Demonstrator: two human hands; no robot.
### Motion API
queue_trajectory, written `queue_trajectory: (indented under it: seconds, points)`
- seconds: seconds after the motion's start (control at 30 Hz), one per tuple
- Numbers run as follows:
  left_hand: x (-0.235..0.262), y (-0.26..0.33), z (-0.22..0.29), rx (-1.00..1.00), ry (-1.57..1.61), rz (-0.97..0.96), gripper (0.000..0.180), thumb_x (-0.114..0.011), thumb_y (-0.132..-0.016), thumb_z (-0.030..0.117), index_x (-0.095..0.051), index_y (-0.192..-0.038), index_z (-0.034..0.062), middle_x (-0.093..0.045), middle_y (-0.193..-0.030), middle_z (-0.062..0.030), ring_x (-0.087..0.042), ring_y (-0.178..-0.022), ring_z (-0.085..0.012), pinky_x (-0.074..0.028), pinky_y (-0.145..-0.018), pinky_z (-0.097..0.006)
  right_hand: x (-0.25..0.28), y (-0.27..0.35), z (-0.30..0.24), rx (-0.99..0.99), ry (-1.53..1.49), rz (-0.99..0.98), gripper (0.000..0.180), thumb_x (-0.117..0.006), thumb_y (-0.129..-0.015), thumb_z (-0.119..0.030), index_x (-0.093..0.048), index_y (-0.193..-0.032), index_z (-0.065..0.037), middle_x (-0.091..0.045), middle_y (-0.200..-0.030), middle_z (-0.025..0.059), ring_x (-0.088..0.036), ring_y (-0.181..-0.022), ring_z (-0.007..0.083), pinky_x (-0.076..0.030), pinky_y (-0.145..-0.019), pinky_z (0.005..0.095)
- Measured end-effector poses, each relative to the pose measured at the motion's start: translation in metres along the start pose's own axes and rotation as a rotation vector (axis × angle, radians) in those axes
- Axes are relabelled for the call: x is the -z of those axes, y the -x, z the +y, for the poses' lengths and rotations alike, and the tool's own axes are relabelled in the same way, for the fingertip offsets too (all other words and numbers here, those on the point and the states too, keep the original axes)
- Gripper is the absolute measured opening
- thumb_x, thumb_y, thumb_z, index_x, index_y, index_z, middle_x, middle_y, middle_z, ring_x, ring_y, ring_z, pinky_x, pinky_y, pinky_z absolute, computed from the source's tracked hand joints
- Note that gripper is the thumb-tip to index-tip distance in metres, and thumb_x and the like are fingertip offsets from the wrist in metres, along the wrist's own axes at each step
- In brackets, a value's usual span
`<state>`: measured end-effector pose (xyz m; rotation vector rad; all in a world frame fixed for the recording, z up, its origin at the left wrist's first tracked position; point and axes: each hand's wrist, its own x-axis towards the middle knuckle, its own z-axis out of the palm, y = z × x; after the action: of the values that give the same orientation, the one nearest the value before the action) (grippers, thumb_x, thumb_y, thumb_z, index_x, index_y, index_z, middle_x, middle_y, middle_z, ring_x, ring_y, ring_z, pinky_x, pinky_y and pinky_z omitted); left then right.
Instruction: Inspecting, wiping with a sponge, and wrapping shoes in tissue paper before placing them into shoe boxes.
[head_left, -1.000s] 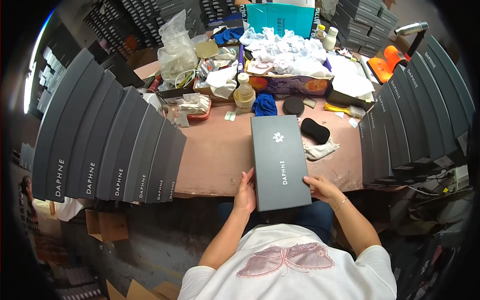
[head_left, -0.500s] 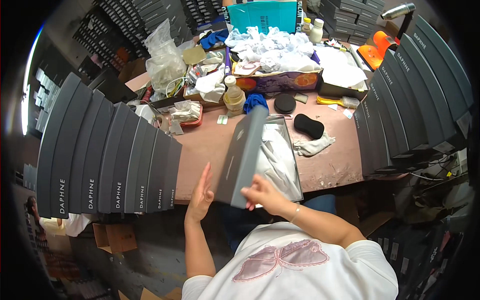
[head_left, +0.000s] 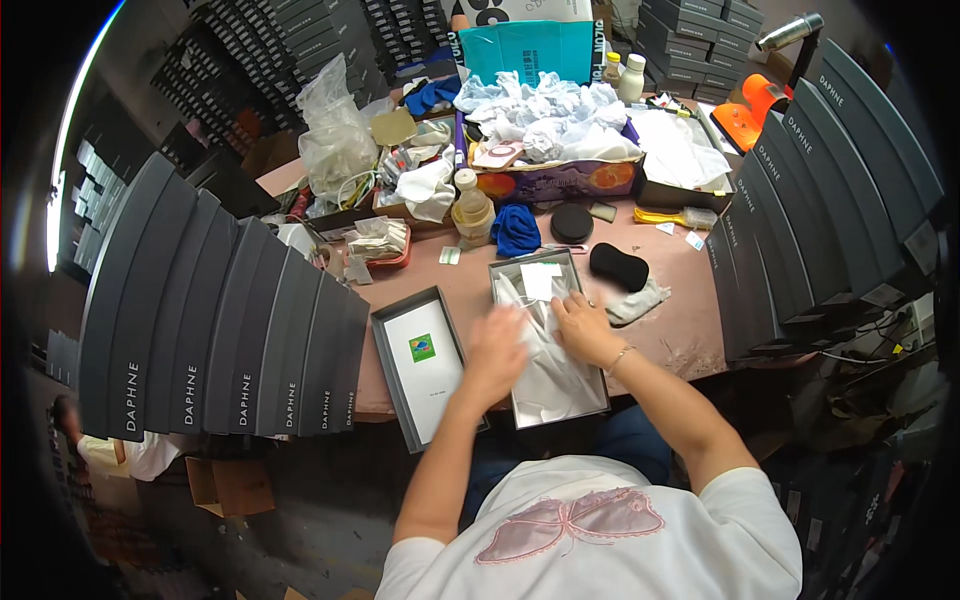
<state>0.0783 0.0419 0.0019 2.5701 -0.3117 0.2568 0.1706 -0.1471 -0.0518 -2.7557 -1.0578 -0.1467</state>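
An open grey shoe box [head_left: 603,398] stands before me at the table's front edge, lined with white tissue paper [head_left: 552,385]. My right hand [head_left: 587,328] is closed on the paper at the box's right side, fingertips bent down into it. Over the left side of the paper is my left hand [head_left: 497,345], its fingers smeared by motion. A small white card [head_left: 541,280] lies on the paper at the far end. The box lid [head_left: 405,375] rests inside up, left of the box, showing a white lining with a green square. What the paper covers is hidden.
Stacks of dark shoe boxes flank me at left [head_left: 225,330] and right [head_left: 800,220]. Beyond the box are a black sponge [head_left: 619,267], a round black tin [head_left: 572,224], a blue cloth [head_left: 515,231], a bottle [head_left: 472,210] and a carton [head_left: 560,180] of crumpled paper.
The lid, held upright by my right hand before, now lies left of the box. Both hands have moved over to the tissue paper, and the white card now shows.
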Motion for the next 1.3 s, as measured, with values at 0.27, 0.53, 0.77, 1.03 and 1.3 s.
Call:
queue_trajectory:
  seconds: [0.27,0.53,0.77,1.03,1.3]
  points:
    - [-0.074,-0.032,-0.015,0.127,0.0,0.09,0.035,-0.048,-0.09,0.024,-0.059,-0.118,0.0062,-0.057,-0.106,-0.0149,-0.051,-0.11,-0.0318,-0.027,-0.104,-0.055,0.021,-0.031,0.008,0.003,-0.124,-0.33,0.026,-0.055,-0.08,-0.027,-0.067,-0.091,-0.006,-0.069,-0.079,0.0146,-0.068,-0.073,0.0316,-0.041,-0.078,0.0543]
    - [-0.079,-0.053,-0.038,0.27,0.336,0.256,0.028,-0.044,-0.093,0.024,-0.061,-0.096,0.0017,-0.057,-0.098,-0.0205,-0.052,-0.093,-0.0376,-0.041,-0.086,-0.045,0.099,-0.015,0.033,0.092,-0.499,-0.44,0.03,-0.049,-0.08,-0.018,-0.064,-0.096,0.003,-0.063,-0.079,0.025,-0.063,-0.073,0.038,-0.049,-0.072,0.0439]
    - [-0.027,-0.087,-0.01,0.204,0.196,-0.024,0.021,-0.057,-0.086,0.024,-0.067,-0.083,0.005,-0.066,-0.079,-0.0149,-0.063,-0.08,-0.0334,-0.046,-0.08,-0.038,0.114,0.121,0.081,-0.447,-1.405,-0.186,0.04,-0.05,-0.082,-0.008,-0.058,-0.118,0.007,-0.065,-0.109,0.0098,-0.059,-0.099,0.0168,-0.046,-0.089,0.03]
    - [-0.074,-0.221,-0.079,0.102,-0.144,-0.413,0.017,-0.072,-0.075,0.018,-0.071,-0.086,0.0052,-0.068,-0.088,-0.0165,-0.066,-0.087,-0.0317,-0.051,-0.077,-0.041,0.017,0.181,0.089,-0.782,-1.801,-0.138,0.04,-0.05,-0.081,-0.001,-0.058,-0.12,0.005,-0.064,-0.108,0.005,-0.06,-0.095,0.0109,-0.048,-0.084,0.0256]
    - [-0.117,-0.246,-0.085,0.013,-0.295,-0.513,0.029,-0.077,-0.069,0.023,-0.064,-0.087,0.0046,-0.067,-0.088,-0.0169,-0.065,-0.087,-0.034,-0.051,-0.072,-0.043,0.017,0.176,0.096,-0.843,-1.833,-0.093,0.042,-0.049,-0.082,-0.001,-0.055,-0.123,0.006,-0.062,-0.112,0.0062,-0.059,-0.099,0.0121,-0.046,-0.088,0.0267]
